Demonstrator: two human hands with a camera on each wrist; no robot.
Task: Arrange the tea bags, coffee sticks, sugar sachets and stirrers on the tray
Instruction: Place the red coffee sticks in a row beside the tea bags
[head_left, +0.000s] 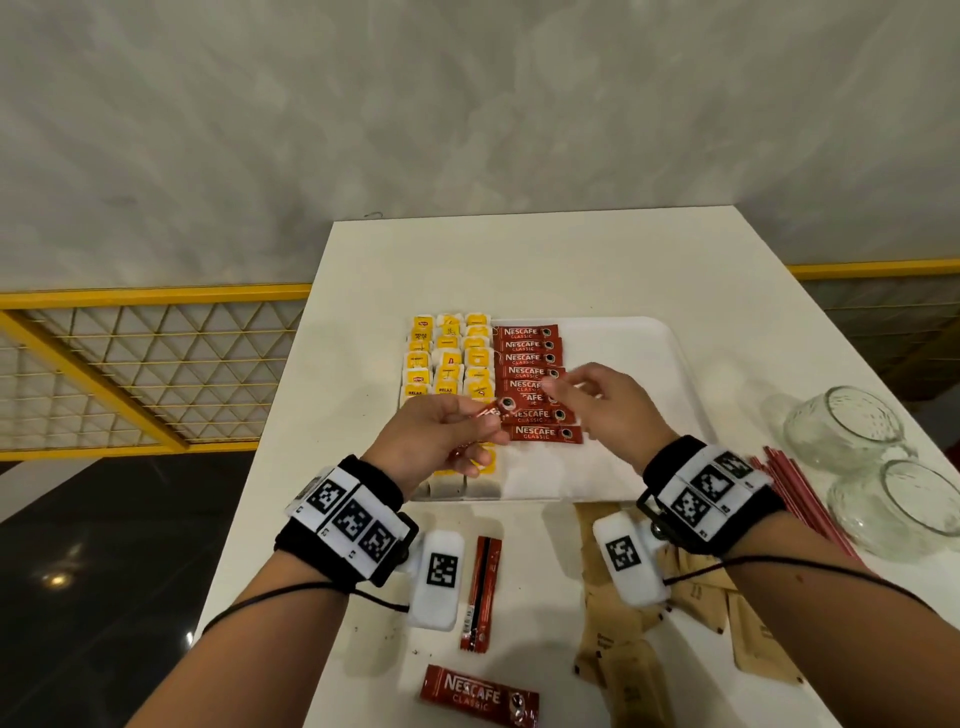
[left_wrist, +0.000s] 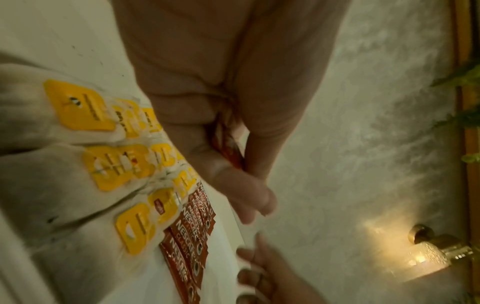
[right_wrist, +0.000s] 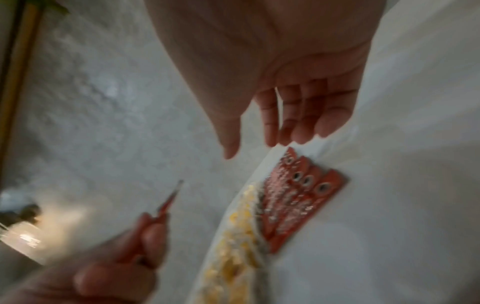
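Observation:
A white tray (head_left: 649, 338) holds three columns of yellow-tagged tea bags (head_left: 448, 358) on its left and a column of red coffee sticks (head_left: 530, 387) beside them. My left hand (head_left: 447, 436) hovers over the tray's near left and grips red coffee sticks (head_left: 130, 412) that poke toward the right; the same sticks (left_wrist: 228, 148) show between thumb and fingers. My right hand (head_left: 597, 400) floats over the coffee column with straight, relaxed fingers (right_wrist: 298, 115) and holds nothing. The red sticks (right_wrist: 168, 201) in the left hand (right_wrist: 124, 253) show blurred in the right wrist view.
On the white table (head_left: 571, 260) near me lie two loose coffee sticks (head_left: 480, 592) (head_left: 478, 699), brown sugar sachets (head_left: 623, 665) and red stirrers (head_left: 800, 493). Two empty glass jars (head_left: 852, 431) (head_left: 904, 509) lie at the right edge. A yellow railing (head_left: 130, 364) runs left.

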